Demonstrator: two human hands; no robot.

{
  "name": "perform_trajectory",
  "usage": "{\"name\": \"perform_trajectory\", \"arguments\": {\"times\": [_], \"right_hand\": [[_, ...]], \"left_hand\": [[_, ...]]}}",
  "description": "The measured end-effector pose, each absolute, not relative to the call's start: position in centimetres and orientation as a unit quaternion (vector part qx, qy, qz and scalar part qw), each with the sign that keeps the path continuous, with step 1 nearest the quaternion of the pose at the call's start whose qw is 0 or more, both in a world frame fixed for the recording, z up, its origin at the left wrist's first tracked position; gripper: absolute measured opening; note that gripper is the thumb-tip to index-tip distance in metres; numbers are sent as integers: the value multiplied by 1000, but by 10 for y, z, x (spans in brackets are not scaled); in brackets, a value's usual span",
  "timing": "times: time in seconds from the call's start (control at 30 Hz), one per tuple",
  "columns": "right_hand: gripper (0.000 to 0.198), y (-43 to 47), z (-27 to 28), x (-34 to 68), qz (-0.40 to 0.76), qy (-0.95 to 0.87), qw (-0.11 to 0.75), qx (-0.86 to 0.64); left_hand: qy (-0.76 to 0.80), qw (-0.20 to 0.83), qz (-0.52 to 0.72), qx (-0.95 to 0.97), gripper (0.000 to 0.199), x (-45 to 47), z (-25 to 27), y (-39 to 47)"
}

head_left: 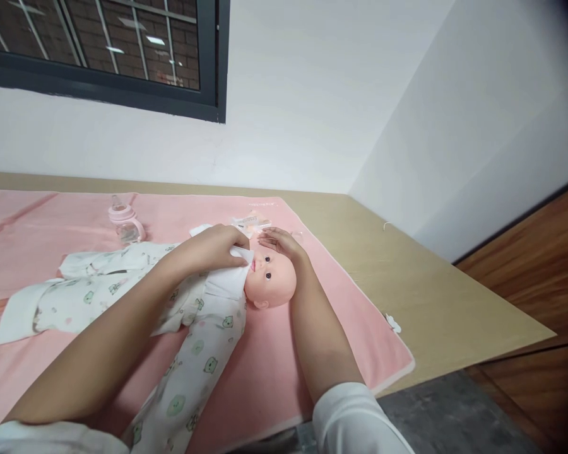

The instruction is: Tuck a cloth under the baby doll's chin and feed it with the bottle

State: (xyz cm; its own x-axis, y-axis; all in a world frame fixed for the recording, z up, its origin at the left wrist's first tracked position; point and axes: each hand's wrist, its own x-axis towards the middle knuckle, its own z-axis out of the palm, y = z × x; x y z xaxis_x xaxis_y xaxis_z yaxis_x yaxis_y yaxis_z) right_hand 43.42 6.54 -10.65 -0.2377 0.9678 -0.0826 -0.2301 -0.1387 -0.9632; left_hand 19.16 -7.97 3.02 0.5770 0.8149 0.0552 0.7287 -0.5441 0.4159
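Observation:
A bald baby doll [277, 280] lies on its back on a pink mat [265, 353], head to the right. It wears a white outfit [108, 296] printed with green animals, one sleeve stretched toward me. At the doll's chin, my left hand [218, 246] pinches the edge of a white cloth [224, 280] covering the neck; whether this is a collar or a bib I cannot tell. Beyond the head, my right hand [280, 243] has its fingers stretched out, close to the doll's far cheek. The doll's far arm is mostly hidden behind my left hand.
A pink-lidded baby bottle [125, 221] with a handle stands on the mat at the back left. Small clear packets [250, 222] lie just behind my hands. A little white object [392, 323] is at the mat's right edge, on the wooden tabletop [360, 246]. Walls border the back and right.

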Motion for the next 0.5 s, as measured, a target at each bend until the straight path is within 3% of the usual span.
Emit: {"name": "perform_trajectory", "arguments": {"times": [0.5], "right_hand": [[6, 63, -103, 434, 643, -456, 460, -409]], "left_hand": [[430, 183, 185, 865, 24, 196, 23, -74]]}}
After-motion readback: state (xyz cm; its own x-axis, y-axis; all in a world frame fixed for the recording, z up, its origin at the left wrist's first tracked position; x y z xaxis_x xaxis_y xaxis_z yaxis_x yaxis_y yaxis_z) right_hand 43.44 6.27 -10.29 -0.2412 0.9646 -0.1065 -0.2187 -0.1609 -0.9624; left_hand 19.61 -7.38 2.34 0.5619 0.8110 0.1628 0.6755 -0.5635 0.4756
